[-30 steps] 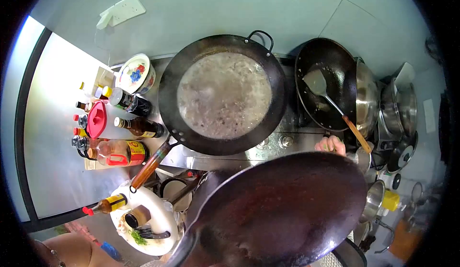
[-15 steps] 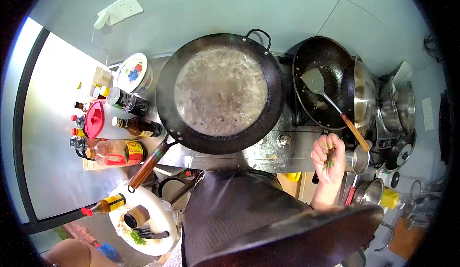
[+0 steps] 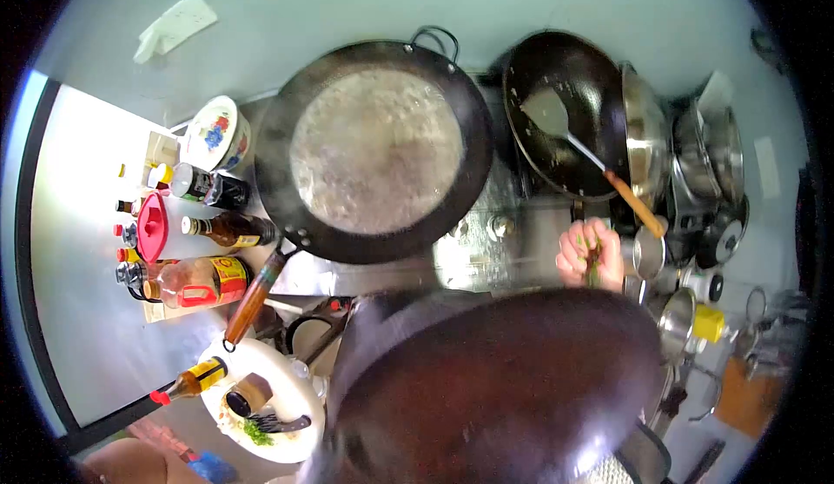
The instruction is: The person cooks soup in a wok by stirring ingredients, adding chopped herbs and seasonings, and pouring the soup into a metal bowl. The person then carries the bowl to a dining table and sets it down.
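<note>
My right hand (image 3: pixel 593 256) is closed around some green bits, in front of the stove's right part. A big dark pan (image 3: pixel 495 388) is tilted up across the bottom of the view, in front of my body; it hides my right forearm. My left hand is not visible, and what holds the pan's lower left end is out of sight. Above them, a large wok (image 3: pixel 278 76) of bubbling, cloudy liquid (image 3: pixel 378 149) steams on the stove. To its right, a spatula (image 3: pixel 632 202) with a wooden handle lies in a second black wok (image 3: pixel 599 102).
Sauce bottles (image 3: pixel 230 228) and a flowered enamel bowl (image 3: pixel 211 136) stand left. The wok's wooden handle (image 3: pixel 252 301) points toward a white plate (image 3: pixel 295 388) with chopped greens. Metal pots (image 3: pixel 708 154) are at right. A bare body part shows lower left.
The dark pan dropped low half a second ago, baring my apron and forearm, and has risen over them again. The whole view has shifted, and the stove things appear further left and higher.
</note>
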